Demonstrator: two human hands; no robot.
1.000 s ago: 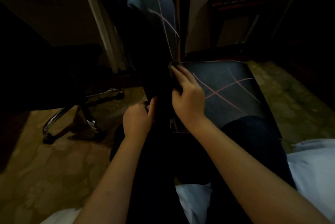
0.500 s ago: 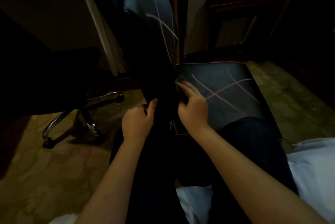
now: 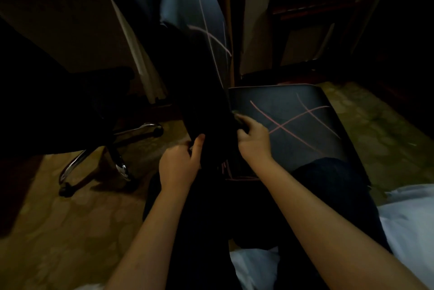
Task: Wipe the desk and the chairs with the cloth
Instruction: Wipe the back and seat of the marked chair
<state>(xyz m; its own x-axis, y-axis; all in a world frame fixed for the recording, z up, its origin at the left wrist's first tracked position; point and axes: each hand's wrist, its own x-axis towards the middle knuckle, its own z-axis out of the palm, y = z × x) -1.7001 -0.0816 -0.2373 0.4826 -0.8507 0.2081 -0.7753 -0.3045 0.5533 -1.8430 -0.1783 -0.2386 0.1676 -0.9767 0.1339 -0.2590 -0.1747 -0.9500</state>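
A black chair stands in front of me, its seat (image 3: 303, 132) stitched with crossing pink lines. Its backrest (image 3: 206, 59) rises steeply at the centre. My left hand (image 3: 179, 164) grips the dark lower edge of the backrest, thumb up along it. My right hand (image 3: 254, 140) holds a dark cloth (image 3: 237, 120) with curled fingers and presses it where the backrest meets the seat. Most of the cloth is hidden in the gloom under my fingers.
An office chair on a chrome star base (image 3: 117, 151) stands at the left on patterned carpet (image 3: 58, 231). A dark wooden stand (image 3: 310, 14) is against the far wall. My dark trouser legs and white shirt fill the bottom of the view.
My right hand has slid with the cloth down the backrest's edge toward me. My left hand stays on the lower backrest, thumb now raised.
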